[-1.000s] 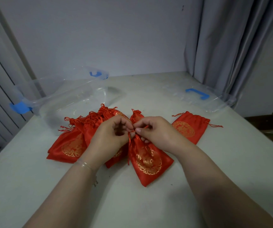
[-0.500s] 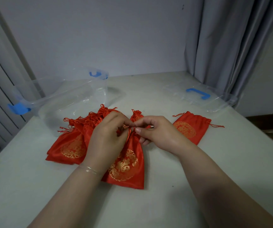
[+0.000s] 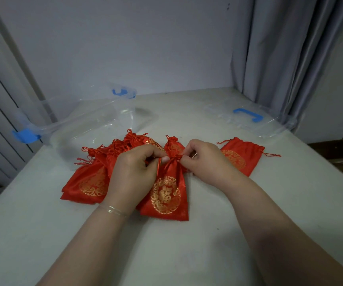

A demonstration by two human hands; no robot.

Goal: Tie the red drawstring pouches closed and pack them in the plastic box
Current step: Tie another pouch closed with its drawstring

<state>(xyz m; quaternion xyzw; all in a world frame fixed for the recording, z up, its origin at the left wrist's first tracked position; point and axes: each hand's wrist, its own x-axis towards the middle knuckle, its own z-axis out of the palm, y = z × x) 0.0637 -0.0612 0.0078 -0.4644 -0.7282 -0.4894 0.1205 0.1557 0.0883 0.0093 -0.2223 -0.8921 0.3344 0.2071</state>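
Packing is not yet starting: the clear plastic box with blue latches is sitting on the pale counter with no pouch inside. The left hand and right hand are each pinching, grip clamped, the drawstring at the cinched neck of one red satin pouch with a gold emblem, lying just before them. A heap of like red pouches is lying beside the box, its necks looking gathered, while a lone red pouch, mouth seemingly loose, is waiting to the right.

The left hand covered part of the pile of pouches behind it, so their number could not be counted. The cord at the neck of the front pouch was mostly hidden by both hands' fingertips. Both forearms ran off the bottom edge.
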